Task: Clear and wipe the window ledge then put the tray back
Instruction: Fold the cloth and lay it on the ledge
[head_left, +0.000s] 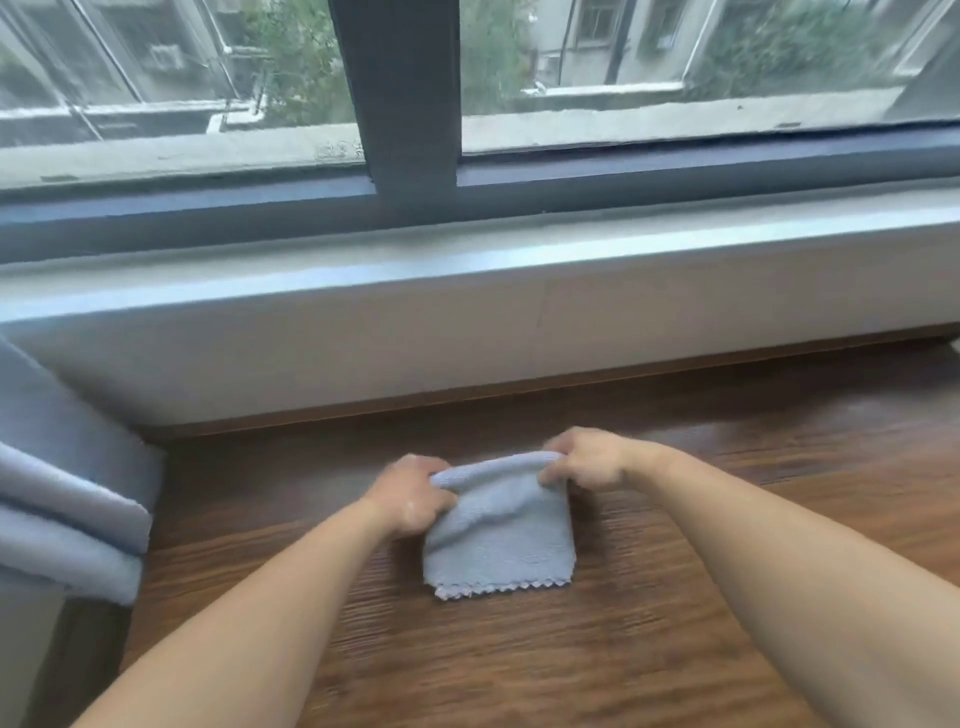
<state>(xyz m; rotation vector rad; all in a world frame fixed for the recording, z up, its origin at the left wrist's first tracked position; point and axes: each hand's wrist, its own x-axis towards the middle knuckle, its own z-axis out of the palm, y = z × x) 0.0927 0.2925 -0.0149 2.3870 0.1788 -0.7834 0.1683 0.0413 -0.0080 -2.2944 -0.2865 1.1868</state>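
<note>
Cloth (498, 540) on wooden ledge (675, 597), scalloped hem nearest, folded far edge running left-right. Left hand (413, 493) and right hand (582, 462) at its two far corners, equally near, fingers (556, 475) curled pinching fabric (tray not visible).

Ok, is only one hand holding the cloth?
No, the left hand and the right hand both pinch the cloth at its folded top edge, one at each end.

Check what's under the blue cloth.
The cloth lies on the brown wooden top, which shows all round it. The left hand and right hand grip its far edge. Anything directly beneath it is covered.
</note>
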